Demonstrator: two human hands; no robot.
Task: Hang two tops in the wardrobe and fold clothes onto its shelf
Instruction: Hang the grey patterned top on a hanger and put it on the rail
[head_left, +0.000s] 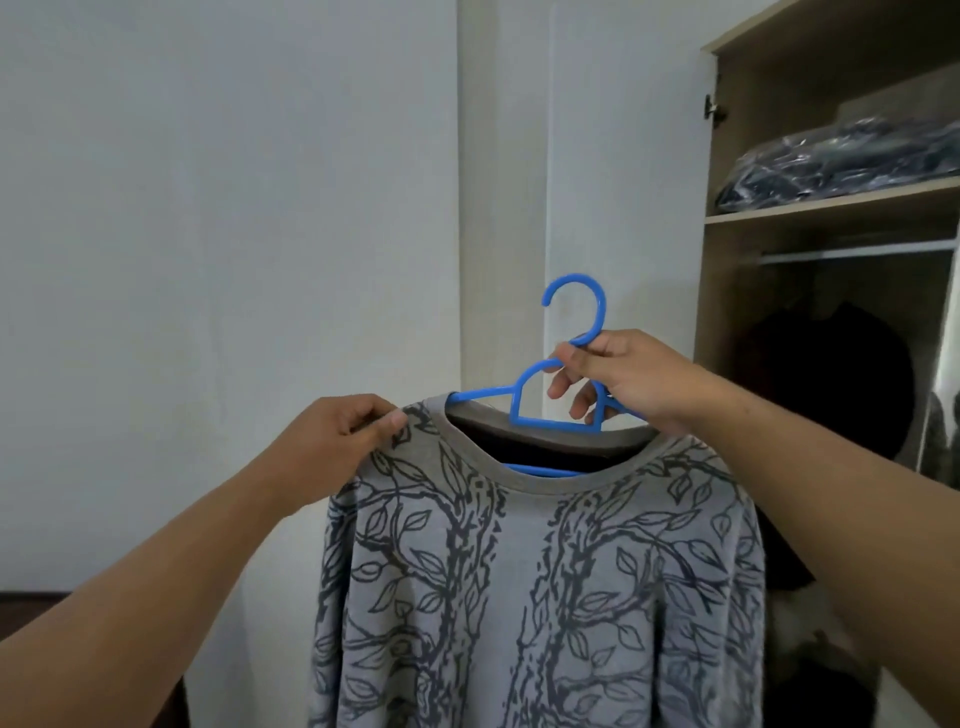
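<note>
Left hand (340, 434): grip pinched on the left shoulder of the grey top (540, 587), thumb and fingers closed on the fabric. The top, printed with dark branches and leaves, hangs on a blue hanger (558, 389) held up in front of a white wall (234, 234), left of the wardrobe (727, 156). Right hand (618, 376): grip closed round the hanger's neck just below the hook. The wardrobe stands open at right; a plastic-wrapped dark bundle (841, 161) lies on its shelf (831, 208), a rail (852, 253) runs below, and dark garments (831, 374) hang beneath.
</note>
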